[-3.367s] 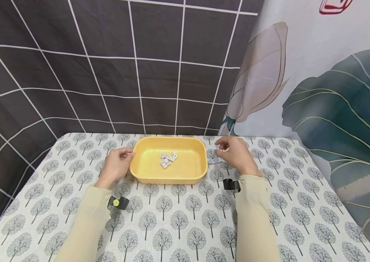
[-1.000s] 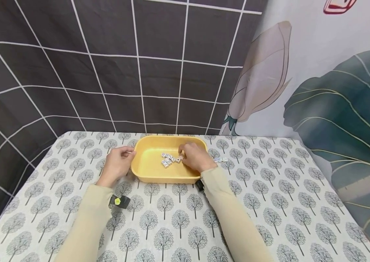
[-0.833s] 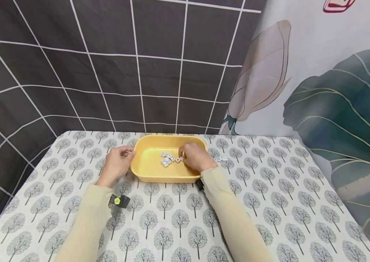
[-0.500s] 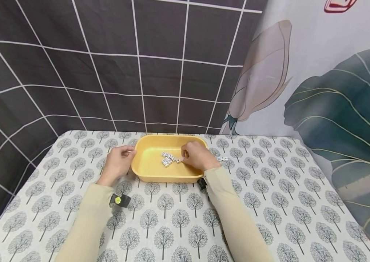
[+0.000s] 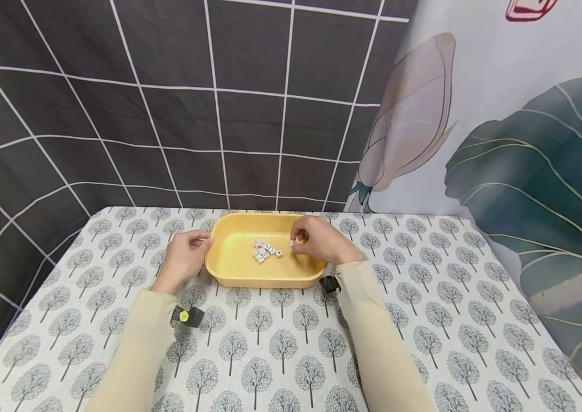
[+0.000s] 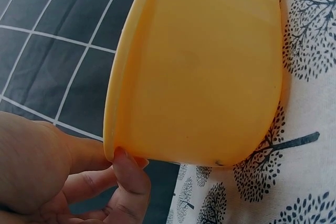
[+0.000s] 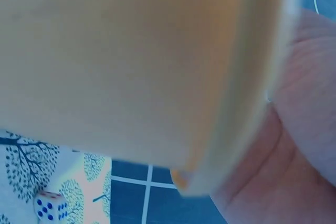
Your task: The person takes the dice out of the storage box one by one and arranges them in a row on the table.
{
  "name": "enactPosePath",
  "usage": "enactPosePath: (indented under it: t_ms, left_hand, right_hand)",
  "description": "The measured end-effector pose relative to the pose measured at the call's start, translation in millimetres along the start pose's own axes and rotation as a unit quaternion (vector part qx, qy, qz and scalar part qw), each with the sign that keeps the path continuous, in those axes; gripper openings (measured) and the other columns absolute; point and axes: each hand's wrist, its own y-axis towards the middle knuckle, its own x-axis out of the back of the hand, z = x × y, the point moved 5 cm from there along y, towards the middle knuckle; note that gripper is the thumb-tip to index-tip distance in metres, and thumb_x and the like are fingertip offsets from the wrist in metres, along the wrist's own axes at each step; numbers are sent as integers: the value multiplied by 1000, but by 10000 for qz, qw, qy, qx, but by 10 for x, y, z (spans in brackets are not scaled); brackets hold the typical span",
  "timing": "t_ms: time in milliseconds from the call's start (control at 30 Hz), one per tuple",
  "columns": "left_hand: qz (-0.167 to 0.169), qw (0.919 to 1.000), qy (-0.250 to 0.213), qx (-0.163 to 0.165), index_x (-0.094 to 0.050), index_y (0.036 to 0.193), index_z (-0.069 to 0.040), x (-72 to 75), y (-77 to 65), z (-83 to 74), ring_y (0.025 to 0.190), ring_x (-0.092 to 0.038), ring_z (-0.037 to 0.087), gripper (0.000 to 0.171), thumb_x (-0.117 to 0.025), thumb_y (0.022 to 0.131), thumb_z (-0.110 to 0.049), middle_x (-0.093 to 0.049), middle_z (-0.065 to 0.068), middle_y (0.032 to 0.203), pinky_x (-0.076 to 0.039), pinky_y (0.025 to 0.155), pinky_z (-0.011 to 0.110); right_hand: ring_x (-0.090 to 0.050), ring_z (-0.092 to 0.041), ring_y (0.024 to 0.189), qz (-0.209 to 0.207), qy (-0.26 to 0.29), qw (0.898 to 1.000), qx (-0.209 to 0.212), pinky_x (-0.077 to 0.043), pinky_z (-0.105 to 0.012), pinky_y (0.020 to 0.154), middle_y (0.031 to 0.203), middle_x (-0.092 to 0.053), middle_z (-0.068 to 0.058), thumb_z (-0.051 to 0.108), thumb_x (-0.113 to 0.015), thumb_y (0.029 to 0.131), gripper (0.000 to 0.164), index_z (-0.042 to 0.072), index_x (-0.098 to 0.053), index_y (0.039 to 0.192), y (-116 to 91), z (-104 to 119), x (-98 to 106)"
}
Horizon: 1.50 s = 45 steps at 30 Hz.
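A yellow plastic tub (image 5: 265, 283) stands on the table with several white dice (image 5: 262, 252) lying inside. At its left end my left hand (image 5: 183, 257) pinches the rim; the left wrist view shows thumb and finger meeting at the tub's corner (image 6: 113, 156). My right hand (image 5: 319, 237) reaches over the right rim and pinches a die (image 5: 292, 243) between thumb and fingers, above the tub's floor. In the right wrist view the tub wall hides the fingertips. Another die (image 7: 51, 206) sits on the cloth outside the tub.
A white tablecloth (image 5: 282, 343) printed with grey trees covers the table. Behind it hangs a dark curtain (image 5: 167, 114) with a white grid, and a floral curtain (image 5: 414, 131) hangs to the right. Each wrist wears a small black camera (image 5: 187, 316).
My right hand moved from beside the tub into it, then drew back rightward with a die. It now covers the dice outside the right rim. The left hand stays at the rim.
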Motion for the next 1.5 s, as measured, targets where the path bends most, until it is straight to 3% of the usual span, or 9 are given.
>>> enactPosePath:
  t_ms: [567, 733, 1500]
  left_hand:
    - [16, 10000, -17, -46, -61, 133, 3, -25, -13, 2, 100, -69, 31, 36, -56, 104, -18, -69, 26, 119, -59, 79, 29]
    - [35, 10000, -57, -38, -61, 133, 3, -27, -16, 0, 102, -69, 33, 36, -56, 105, -18, -68, 26, 120, -60, 80, 30]
    - [31, 10000, -18, -57, -61, 135, 1, -4, -18, -1, 100, -69, 29, 37, -56, 105, -21, -69, 24, 120, -59, 82, 31]
  right_hand:
    - [-58, -19, 87, -163, 501, 9986, -28, -52, -28, 78, 92, -65, -4, 3, -73, 77, 20, 9, -68, 96, -184, -191, 247]
    - [-58, -17, 85, -400, 571, 9976, 55, -51, -28, 78, 89, -66, -3, 4, -74, 82, 15, 11, -71, 96, -259, -280, 345]
    - [-61, -21, 93, -726, 707, 9928, -638, -51, -34, 87, 96, -69, -6, 5, -72, 85, 17, 10, -72, 102, -526, -735, 635]
